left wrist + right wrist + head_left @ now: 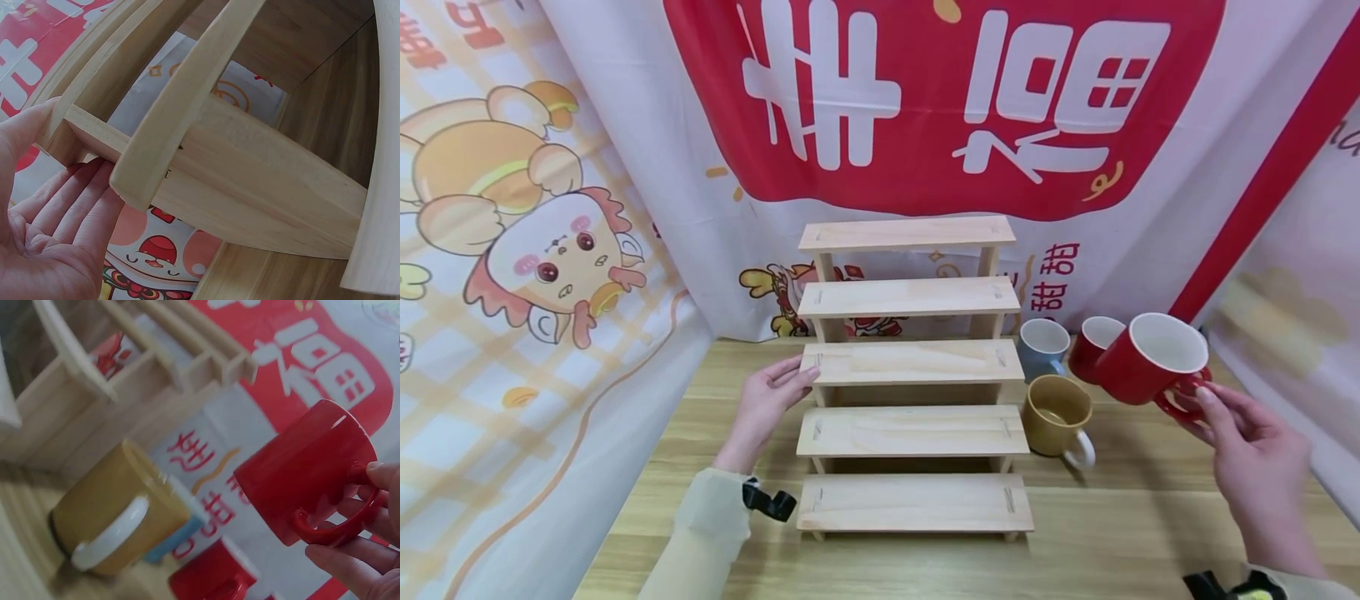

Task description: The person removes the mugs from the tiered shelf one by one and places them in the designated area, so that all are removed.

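Note:
A stepped wooden rack [913,362] with several plank tiers stands upright on the table. My left hand [772,397] holds the left end of its middle tier. In the left wrist view, the thumb lies over the plank's end and the fingers [83,209] are beneath it. On the right, my right hand [1255,446] grips a red mug [1152,360] by its handle, raised off the table. The right wrist view shows the fingers curled around the handle of that red mug [306,472], whose interior is white.
Right of the rack, a mustard mug [1049,421] with a white handle stands on the table [1150,533]. Behind it are a light blue mug [1041,348] and another red mug [1084,354], partly hidden by the raised one. Printed cloth [647,100] hangs behind and at both sides.

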`<state>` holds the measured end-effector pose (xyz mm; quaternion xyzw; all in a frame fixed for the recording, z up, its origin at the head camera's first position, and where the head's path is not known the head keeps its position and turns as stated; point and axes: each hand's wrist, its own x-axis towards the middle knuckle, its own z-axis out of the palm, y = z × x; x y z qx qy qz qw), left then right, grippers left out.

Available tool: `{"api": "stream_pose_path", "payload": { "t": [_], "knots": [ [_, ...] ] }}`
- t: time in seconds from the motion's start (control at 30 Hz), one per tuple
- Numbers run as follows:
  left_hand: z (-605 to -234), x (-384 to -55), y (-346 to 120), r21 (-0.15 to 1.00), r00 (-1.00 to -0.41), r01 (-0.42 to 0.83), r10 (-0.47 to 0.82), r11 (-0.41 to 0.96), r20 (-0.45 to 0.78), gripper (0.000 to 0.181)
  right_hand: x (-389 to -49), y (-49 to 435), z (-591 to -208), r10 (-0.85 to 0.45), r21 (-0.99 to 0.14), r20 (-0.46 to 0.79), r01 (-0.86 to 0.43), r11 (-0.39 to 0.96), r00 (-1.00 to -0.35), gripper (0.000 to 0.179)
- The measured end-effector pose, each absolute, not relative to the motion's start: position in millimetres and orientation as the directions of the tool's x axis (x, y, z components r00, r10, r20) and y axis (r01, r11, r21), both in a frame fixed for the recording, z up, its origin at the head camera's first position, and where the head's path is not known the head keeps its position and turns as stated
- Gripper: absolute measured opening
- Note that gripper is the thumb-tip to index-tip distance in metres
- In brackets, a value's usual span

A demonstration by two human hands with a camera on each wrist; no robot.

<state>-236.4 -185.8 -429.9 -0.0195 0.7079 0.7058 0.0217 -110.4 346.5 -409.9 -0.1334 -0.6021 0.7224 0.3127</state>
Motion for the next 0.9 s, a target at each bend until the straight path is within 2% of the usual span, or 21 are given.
{"api": "stream_pose_path", "payload": {
  "t": [0.17, 0.5, 0.77, 0.9],
  "knots": [
    [-430.6, -237.2, -185.8, 0.998, -0.998, -0.055, 0.007, -0.005, -0.055, 0.061, -113.9, 359.7, -435.9, 0.599, -0.979, 0.137, -0.199, -0.037, -0.789, 0.027],
    [-430.0, -236.2, -185.4, 0.998, -0.998, -0.064, -0.001, 0.004, -0.064, 0.061, -119.9, 363.5, -485.1, 0.619, -0.995, 0.100, -0.069, 0.074, -0.779, 0.018],
    [-430.5, -236.1, -185.8, 0.998, -0.998, -0.063, -0.002, 0.004, -0.063, 0.061, -123.8, 359.4, -506.2, 0.643, -0.966, 0.105, 0.075, 0.246, -0.758, 0.026],
    [-430.5, -236.7, -185.5, 0.998, -0.998, -0.065, -0.003, 0.006, -0.065, 0.060, -126.3, 354.2, -510.0, 0.653, -0.965, 0.087, 0.099, 0.243, -0.752, 0.028]
  ]
}}
